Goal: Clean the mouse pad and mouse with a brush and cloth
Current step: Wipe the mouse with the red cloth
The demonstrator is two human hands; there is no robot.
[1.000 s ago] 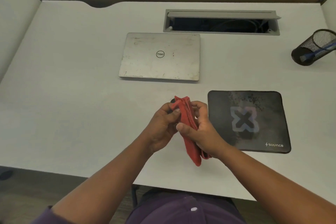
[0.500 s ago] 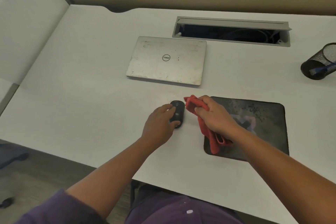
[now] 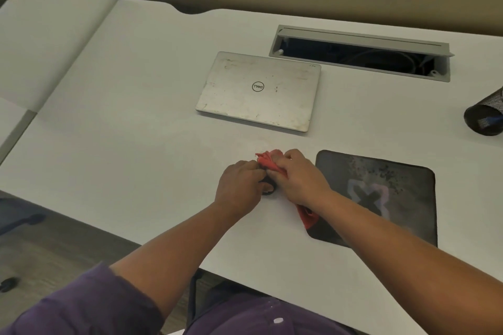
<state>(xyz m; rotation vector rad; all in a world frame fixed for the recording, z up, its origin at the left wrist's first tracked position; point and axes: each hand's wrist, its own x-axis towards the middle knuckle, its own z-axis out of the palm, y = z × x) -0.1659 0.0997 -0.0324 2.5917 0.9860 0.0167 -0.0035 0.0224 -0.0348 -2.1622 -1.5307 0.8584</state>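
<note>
- The right hand (image 3: pixel 298 179), clutching the red cloth (image 3: pixel 268 162), has moved from the mouse pad's (image 3: pixel 402 171) edge onto the mouse (image 3: pixel 268 189).
- The left hand (image 3: pixel 239 187) now curls around the mouse, steadying it at the pad's 9 o'clock.
- Mouse wiping looks begun; specks remain on the pad toward 12 o'clock.

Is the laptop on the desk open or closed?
Closed. The laptop lies flat on the desk, its silver lid facing up with the logo showing; no screen or keyboard is visible.
</note>
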